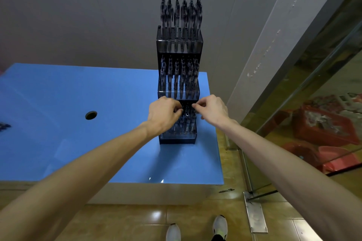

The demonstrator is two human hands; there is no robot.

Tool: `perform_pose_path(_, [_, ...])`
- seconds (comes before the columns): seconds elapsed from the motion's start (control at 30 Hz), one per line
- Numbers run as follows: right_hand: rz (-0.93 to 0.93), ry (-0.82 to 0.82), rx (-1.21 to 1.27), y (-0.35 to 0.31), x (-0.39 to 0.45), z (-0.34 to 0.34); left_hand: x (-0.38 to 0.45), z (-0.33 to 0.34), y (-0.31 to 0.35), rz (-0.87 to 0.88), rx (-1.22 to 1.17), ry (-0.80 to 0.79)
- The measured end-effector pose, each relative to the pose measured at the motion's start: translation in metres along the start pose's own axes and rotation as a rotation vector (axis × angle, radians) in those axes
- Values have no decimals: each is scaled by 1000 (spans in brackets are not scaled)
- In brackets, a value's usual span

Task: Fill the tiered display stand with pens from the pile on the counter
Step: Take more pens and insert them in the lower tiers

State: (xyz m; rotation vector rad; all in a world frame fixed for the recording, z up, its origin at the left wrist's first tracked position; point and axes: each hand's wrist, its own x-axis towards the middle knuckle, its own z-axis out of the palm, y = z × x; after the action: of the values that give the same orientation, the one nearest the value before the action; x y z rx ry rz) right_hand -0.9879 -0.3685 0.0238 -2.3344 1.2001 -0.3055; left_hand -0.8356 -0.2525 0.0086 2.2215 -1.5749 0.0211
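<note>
At the far left edge of the blue counter lies a small dark pile of pens, partly cut off by the frame, and right of it a round hole opens in the counter top. Further right, near the counter's right edge, stands the tiered display stand, its top and middle tiers full of upright dark pens. The left hand reaches over the lowest tier with fingers curled, seemingly around pens there, though the grip is blurred. Just right, the right hand pinches thumb and forefinger at the same tier; whether it holds a pen cannot be told. White shoes stand on the tiled floor below.
</note>
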Motion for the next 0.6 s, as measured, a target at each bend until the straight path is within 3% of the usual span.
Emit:
perform_pose_path(0.2, [-42, 119, -5, 0, -9, 0, 1, -2, -1, -74, -53, -20])
perform_pose_path(0.33, [-205, 50, -133, -10, -17, 2, -6, -4, -4, -41, -47, 42])
perform_pose_path(0.6, [-200, -7, -215, -18, -12, 2, -24, -16, -9, -42, -42, 14])
